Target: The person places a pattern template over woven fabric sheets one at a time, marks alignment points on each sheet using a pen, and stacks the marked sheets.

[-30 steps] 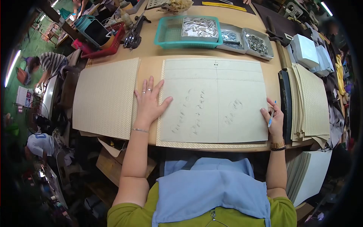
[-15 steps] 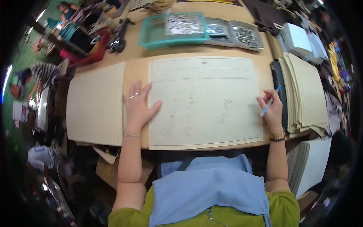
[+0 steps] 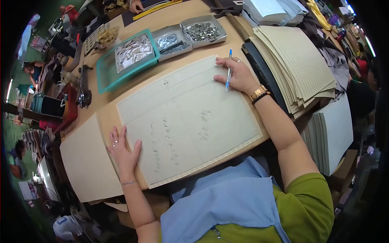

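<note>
A large cream sheet (image 3: pixel 184 121) with a patterned border, ruled lines and handwriting lies on the table before me. My left hand (image 3: pixel 125 153) rests with fingers spread at its left edge, over the gap beside a second cream sheet or stack (image 3: pixel 87 162). At the sheet's far right corner, my right hand (image 3: pixel 240 76) holds a blue and clear pen (image 3: pixel 228 73) between its fingers. Thumb and index finger reach over the corner; whether they press on the sheet I cannot tell.
Beyond the sheet stand a teal tray (image 3: pixel 104 77) and a grey box (image 3: pixel 219 37) of small metal pieces. A black flat item (image 3: pixel 265 79) and a stack of cream textured sheets (image 3: pixel 298 60) lie to the right. Another person's hand (image 3: pixel 136 6) shows at the far end.
The view has turned, so the table appears tilted. My right hand has moved from the sheet's right side to its far right corner, still with the pen. My left hand remains at the left edge.
</note>
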A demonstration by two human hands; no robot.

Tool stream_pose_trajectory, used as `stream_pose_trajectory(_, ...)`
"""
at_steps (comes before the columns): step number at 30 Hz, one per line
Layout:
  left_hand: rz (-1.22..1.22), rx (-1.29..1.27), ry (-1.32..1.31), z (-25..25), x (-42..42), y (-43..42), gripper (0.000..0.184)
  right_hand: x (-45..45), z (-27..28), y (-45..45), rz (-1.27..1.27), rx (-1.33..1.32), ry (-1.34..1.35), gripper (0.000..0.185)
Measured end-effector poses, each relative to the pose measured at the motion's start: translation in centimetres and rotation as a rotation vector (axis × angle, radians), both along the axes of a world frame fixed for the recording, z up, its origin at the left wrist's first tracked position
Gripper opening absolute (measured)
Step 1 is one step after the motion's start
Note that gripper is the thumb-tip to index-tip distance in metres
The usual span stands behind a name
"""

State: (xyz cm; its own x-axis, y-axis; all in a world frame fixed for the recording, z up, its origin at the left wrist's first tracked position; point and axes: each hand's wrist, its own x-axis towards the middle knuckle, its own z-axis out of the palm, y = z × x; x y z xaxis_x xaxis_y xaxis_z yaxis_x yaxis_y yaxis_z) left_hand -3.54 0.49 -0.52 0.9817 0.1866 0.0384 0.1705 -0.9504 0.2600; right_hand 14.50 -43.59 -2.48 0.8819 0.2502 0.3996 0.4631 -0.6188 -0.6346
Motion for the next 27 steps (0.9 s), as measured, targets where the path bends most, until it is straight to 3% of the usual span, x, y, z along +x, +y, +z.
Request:
stream_pose_trajectory(21,-0.025,-0.019,-0.011,-0.26,-0.16,0.48,0.077,-0.52,0.76,0.36,-0.019,0.047,0.020,0.056)
stream_pose_trajectory(27,-0.028,-0.026,-0.013,-0.25,-0.20,0.48,0.077,-0.41,0.61,0.74,-0.003,-0.061,-0.086,0.053)
